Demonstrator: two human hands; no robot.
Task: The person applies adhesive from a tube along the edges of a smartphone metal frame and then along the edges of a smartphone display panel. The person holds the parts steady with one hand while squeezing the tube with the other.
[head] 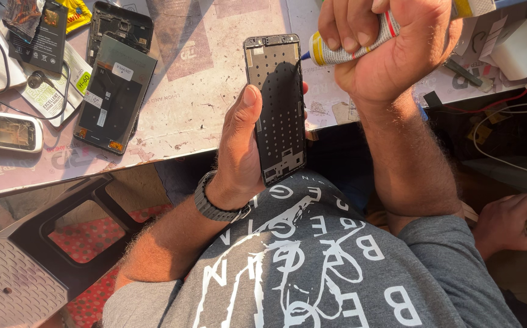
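At centre frame the left hand point(242, 152) grasps a bare phone frame point(275, 106). The right hand point(385, 45), clenched round a glue tube point(351, 45) (nozzle at the frame's upper right edge), seems mid-gluing; a steady, thin bead looks called for.

Phone repair bench, by the look of it. Worn, printed tabletop point(203, 79) strewn with a bare screen point(113, 91), back cover point(120, 24), battery point(49, 36), old keypad phone point(8, 132), cables point(506, 121). Plastic stool point(38, 255) alongside.
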